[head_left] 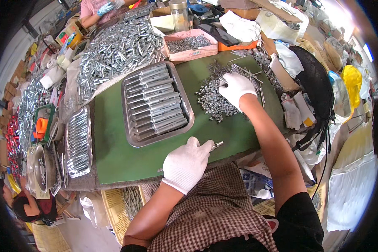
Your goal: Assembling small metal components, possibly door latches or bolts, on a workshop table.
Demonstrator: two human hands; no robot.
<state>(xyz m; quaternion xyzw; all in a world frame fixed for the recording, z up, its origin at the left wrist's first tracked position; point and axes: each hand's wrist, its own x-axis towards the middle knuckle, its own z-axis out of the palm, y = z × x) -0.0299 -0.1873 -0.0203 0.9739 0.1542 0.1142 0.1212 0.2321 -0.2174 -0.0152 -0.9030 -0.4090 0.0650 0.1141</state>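
My left hand (pixel 185 164), in a white knit glove, is closed around a slim metal rod (pixel 217 145) near the front edge of the green mat (pixel 109 147). The rod's ends stick out on both sides of the fist. My right hand (pixel 239 89), gloved too, reaches into a heap of small shiny metal pieces (pixel 216 103). Its fingers are bent together; anything between them is too small or hidden to make out. Left of the heap, a steel tray (pixel 128 122) holds rows of metal tubes with thin rods.
A smaller tray of metal parts (pixel 79 143) lies at the left. Loose metal tubes (pixel 117 54) are piled behind, beside a pink box of small parts (pixel 191 44). Thin metal rods (pixel 256 77) lie right of the heap. A black bag (pixel 311 80) stands at the right; co-workers sit far back and at left.
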